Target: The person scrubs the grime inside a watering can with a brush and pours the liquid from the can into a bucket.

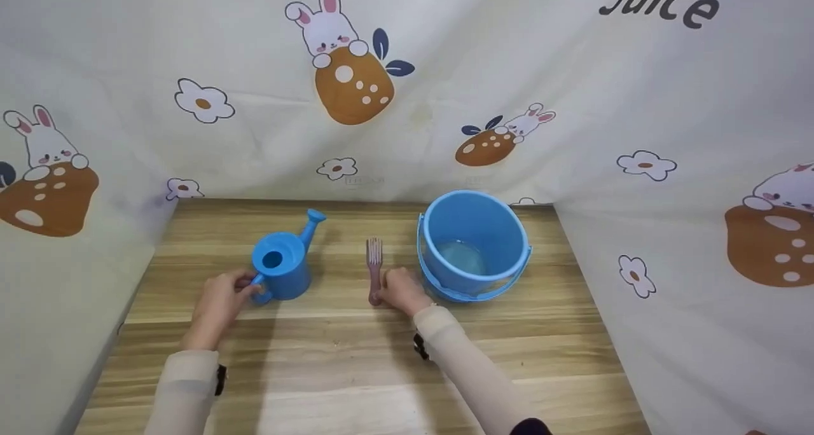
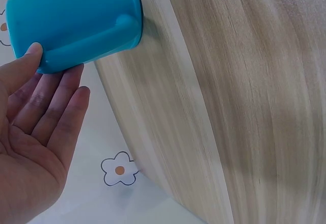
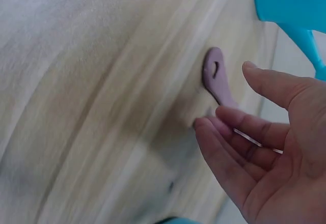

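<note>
A blue watering can (image 1: 294, 281) stands on the wooden table, its spout angled up to the far right. My left hand (image 1: 219, 304) pinches the top of its handle (image 2: 91, 46), thumb on one side and fingertips on the other. To the right of the can lies a mauve fork (image 1: 374, 266), tines pointing away and a hole in its handle end (image 3: 215, 76). Close beside the fork's handle is my right hand (image 1: 405, 290); in the right wrist view its thumb stands apart from the loosely bent fingers, which partly hide the fork.
A blue bucket (image 1: 445, 263) with its handle lowered stands just right of my right hand. Pale cloth (image 1: 420, 149) printed with rabbits and flowers walls the table (image 1: 331, 359) at the back and both sides.
</note>
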Available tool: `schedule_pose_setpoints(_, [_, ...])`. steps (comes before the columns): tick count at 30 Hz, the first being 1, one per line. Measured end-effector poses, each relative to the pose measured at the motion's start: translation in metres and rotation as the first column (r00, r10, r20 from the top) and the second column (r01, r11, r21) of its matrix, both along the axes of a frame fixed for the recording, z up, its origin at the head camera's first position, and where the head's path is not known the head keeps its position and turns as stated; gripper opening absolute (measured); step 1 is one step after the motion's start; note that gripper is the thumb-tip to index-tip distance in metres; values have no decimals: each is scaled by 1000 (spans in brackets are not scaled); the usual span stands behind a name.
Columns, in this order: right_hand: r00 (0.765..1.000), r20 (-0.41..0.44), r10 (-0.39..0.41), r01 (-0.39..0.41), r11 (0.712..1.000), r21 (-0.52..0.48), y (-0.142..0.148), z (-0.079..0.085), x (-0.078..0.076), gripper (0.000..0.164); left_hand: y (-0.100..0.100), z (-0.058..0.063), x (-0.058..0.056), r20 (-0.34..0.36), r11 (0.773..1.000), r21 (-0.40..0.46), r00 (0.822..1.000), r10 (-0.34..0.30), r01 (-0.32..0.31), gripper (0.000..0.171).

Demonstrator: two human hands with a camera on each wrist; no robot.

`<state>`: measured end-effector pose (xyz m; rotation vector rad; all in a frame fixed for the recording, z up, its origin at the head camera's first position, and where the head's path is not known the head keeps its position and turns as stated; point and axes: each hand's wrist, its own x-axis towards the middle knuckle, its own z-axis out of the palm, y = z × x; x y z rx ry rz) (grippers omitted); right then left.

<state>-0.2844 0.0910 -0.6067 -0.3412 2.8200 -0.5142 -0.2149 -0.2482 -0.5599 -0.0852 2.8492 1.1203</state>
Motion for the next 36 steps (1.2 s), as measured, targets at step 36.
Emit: schedule_pose_setpoints(36, [982, 25, -187, 185, 980, 74, -4, -16, -1, 28, -1, -20, 1, 29, 994, 106, 999, -18, 15, 28])
